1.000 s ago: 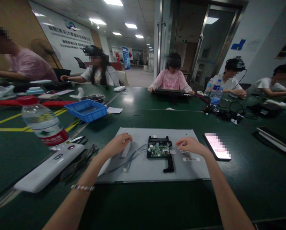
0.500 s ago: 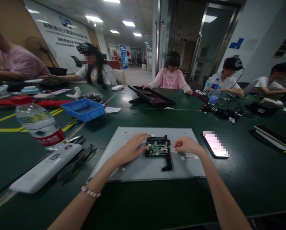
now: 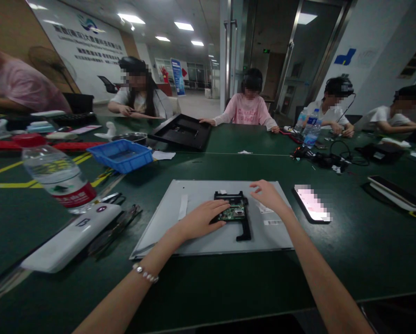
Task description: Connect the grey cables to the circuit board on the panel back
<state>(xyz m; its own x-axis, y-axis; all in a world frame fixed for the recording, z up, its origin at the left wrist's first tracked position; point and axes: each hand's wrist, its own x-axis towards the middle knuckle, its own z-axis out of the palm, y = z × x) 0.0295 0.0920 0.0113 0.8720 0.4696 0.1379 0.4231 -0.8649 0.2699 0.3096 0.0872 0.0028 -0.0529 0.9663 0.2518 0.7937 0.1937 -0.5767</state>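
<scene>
The left grip point(image 3: 204, 218), spread flat, covers nine o'clock on the circuit board point(image 3: 236, 213), atop a grey panel point(image 3: 162, 218); the right grip point(image 3: 268, 193) curls at two o'clock, any pinch unclear. Light pressure should best protect the board.

Head cam looks fwd & down from near side of tbl point(image 3: 229, 287), close to grey panel point(image 3: 164, 218), glass door point(image 3: 303, 60) in bg.

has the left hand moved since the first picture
Yes. Judged against the grey panel, the left hand has moved right, from beside the white strip to the circuit board, fingers now over the board's left side.
</scene>
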